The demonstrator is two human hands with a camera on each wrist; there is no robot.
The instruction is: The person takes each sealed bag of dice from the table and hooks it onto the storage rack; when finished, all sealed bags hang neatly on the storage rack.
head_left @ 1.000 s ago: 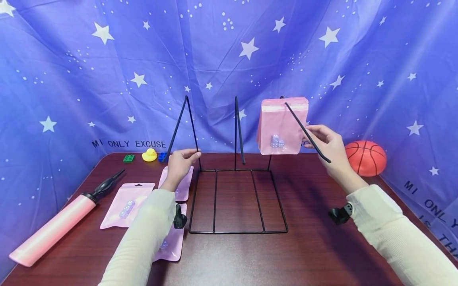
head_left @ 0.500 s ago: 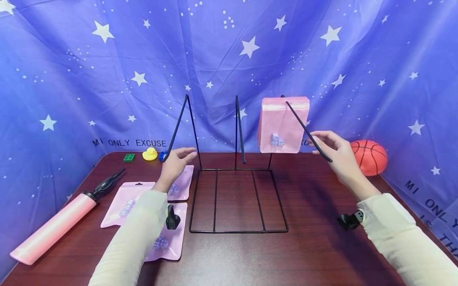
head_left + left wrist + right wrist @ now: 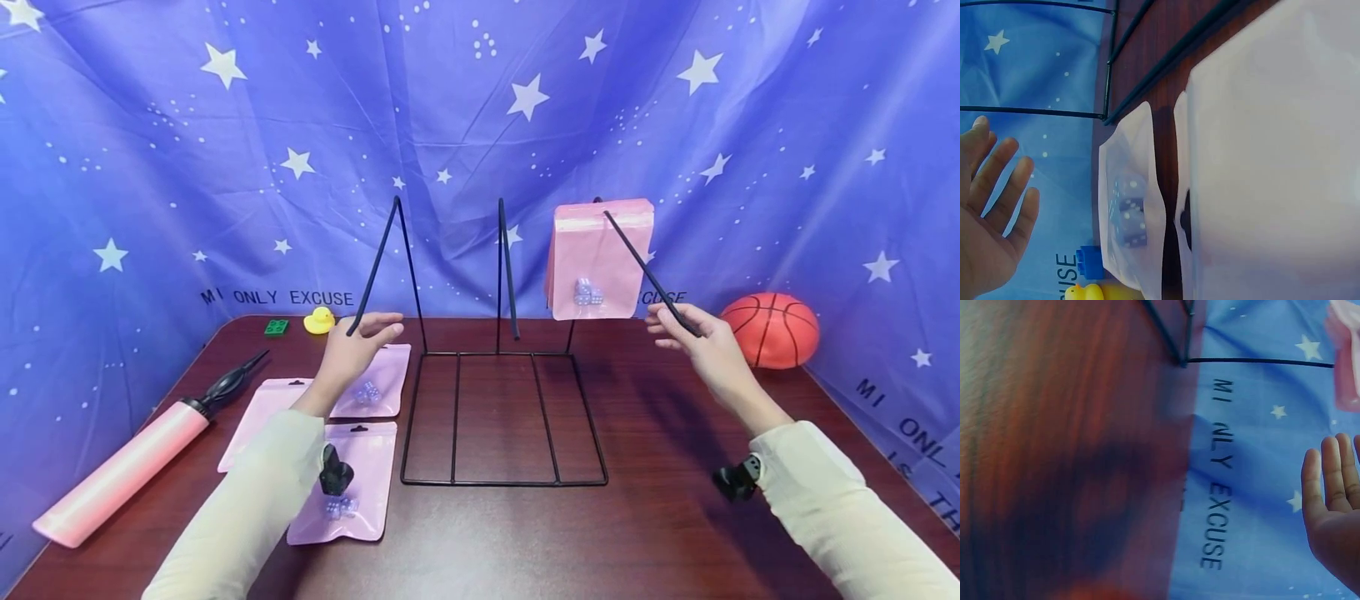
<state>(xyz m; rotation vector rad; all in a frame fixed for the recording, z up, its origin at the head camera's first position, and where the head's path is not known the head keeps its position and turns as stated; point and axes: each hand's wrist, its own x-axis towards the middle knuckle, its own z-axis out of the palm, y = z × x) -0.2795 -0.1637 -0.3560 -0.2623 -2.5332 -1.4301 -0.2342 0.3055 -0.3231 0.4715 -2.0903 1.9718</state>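
Several pink zip bags (image 3: 600, 258) hang from the right prong of a black wire rack (image 3: 504, 483); dice show through the front one. My right hand (image 3: 708, 354) is just right of them, near that prong's tip, fingers loosely extended and holding nothing. By the left prong's tip is my left hand (image 3: 348, 358), with nothing in its spread fingers. Below it a pink bag with dice (image 3: 375, 387) lies on the table. Nearer is a second bag (image 3: 367, 467), and a third bag (image 3: 255, 417) is partly hidden by the left sleeve.
A pink hand pump (image 3: 135, 462) lies at the left. Along the back are a green toy brick (image 3: 276, 327), a yellow rubber duck (image 3: 319, 321) and, in the left wrist view, a blue brick (image 3: 1090, 262). A red basketball (image 3: 772, 332) stands at the back right.
My right hand has come away from the hanging bags and moved right. My left hand has moved left and slightly down from the rack's left upright, its fingers spreading.
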